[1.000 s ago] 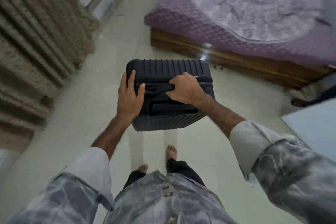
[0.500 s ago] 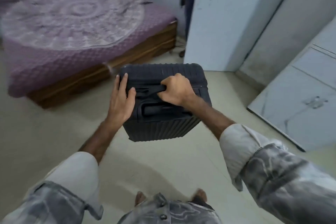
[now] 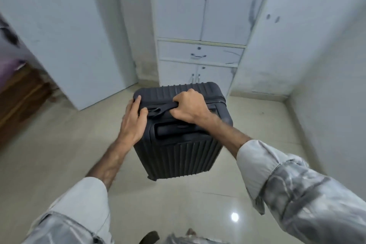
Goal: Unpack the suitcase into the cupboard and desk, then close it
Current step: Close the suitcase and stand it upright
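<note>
Fingers of the right hand [image 3: 190, 108] curl tight round the top carry handle [image 3: 158, 110] of the black ribbed hard-shell suitcase [image 3: 181, 138], and that grip takes its weight. Over on the near-left corner, the left hand [image 3: 133, 123] lies with straight fingers pressed against the shell, thumb on top, steadying rather than gripping. The case is shut and upright, apparently carried just clear of the pale tiled floor [image 3: 59, 154], centre of the view.

And the big change: half a second ago the purple-covered bed filled the far left, with only a slice of cabinet off to the right. Now the person has swung round, and the tall white cupboard [image 3: 200, 16], doors closed, with its drawer [image 3: 200, 51] and lower doors, stands straight ahead, just beyond the case. Only a sliver of the wooden bed frame [image 3: 19, 93] stays at the left edge.

So unpacking hasn't begun; this looks like positioning. Next, I'd judge, comes setting it down and opening it.
</note>
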